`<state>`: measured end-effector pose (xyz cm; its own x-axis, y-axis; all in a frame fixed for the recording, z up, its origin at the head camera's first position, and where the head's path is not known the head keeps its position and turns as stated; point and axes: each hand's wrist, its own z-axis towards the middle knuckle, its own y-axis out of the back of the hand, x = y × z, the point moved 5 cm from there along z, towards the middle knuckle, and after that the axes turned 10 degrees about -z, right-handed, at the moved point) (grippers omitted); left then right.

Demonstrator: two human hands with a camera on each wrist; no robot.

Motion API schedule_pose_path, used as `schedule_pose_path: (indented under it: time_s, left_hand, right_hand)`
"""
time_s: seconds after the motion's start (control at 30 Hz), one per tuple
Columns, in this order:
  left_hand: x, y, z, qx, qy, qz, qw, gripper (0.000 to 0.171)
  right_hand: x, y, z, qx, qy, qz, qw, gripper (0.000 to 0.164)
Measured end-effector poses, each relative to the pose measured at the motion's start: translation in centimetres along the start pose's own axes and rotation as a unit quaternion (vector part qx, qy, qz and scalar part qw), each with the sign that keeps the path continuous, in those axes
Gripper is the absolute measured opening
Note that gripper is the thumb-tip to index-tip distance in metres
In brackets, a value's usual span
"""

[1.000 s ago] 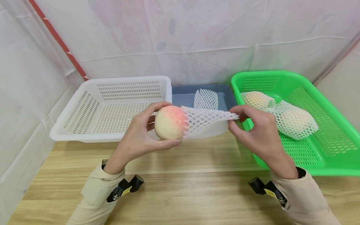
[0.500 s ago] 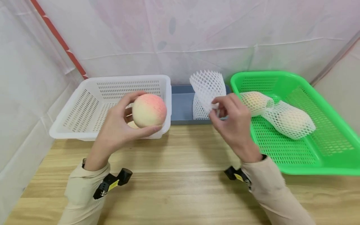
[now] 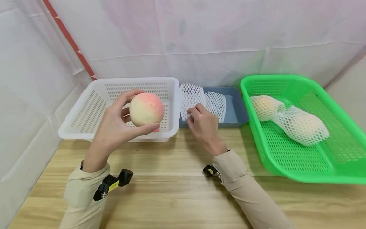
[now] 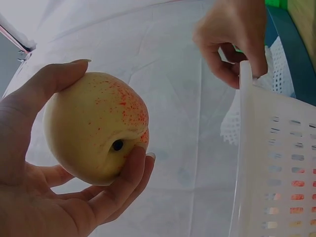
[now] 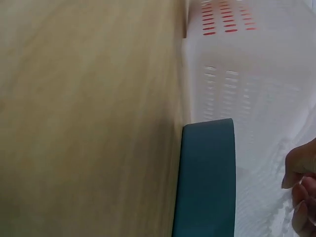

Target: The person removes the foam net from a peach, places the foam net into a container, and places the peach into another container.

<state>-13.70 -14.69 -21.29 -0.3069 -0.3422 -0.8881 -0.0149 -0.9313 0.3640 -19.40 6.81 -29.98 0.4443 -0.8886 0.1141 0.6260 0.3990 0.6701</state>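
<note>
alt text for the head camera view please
A left hand holds a peach by a white basket while the right hand pinches a white net at a blue tray. Two netted fruits lie in a green basket.

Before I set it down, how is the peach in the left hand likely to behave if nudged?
The peach in the left hand would probably roll, being nearly round. Its surface looks matte, so it likely won't slip easily. The small dark hole in its dimple hints at an artificial, perhaps light fruit, though weight can't be seen.
</note>
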Motion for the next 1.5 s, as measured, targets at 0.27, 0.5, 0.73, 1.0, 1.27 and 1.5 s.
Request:
schedule_pose_path:
  time_s: [0.27, 0.5, 0.73, 1.0, 1.27, 1.5]
  left_hand:
    - [0.2, -0.2, 0.1, 0.007, 0.005, 0.012, 0.9999, 0.081]
    - [0.1, -0.4, 0.2, 0.011, 0.000, 0.038, 0.9992, 0.081]
    - [0.3, -0.5, 0.3, 0.020, -0.012, 0.058, 0.9981, 0.081]
    - [0.5, -0.5, 0.4, 0.027, -0.036, 0.107, 0.9932, 0.080]
    - [1.2, 0.1, 0.6, 0.037, -0.022, 0.145, 0.9885, 0.081]
    - [2.4, 0.8, 0.8, 0.040, 0.007, 0.172, 0.9842, 0.079]
  right_hand:
    - [-0.2, -2.2, -0.6, 0.160, -0.020, -0.005, 0.987, 0.022]
    - [-0.8, -2.8, -0.8, 0.207, -0.023, 0.066, 0.976, 0.023]
    - [-0.3, -1.7, 0.2, 0.138, -0.077, 0.150, 0.976, 0.023]
    - [1.4, -1.6, 0.6, 0.213, -0.088, 0.108, 0.967, 0.036]
    - [2.2, -1.3, 0.9, 0.248, -0.060, 0.056, 0.965, 0.046]
    - [2.4, -1.1, 1.3, 0.232, -0.013, -0.028, 0.972, 0.046]
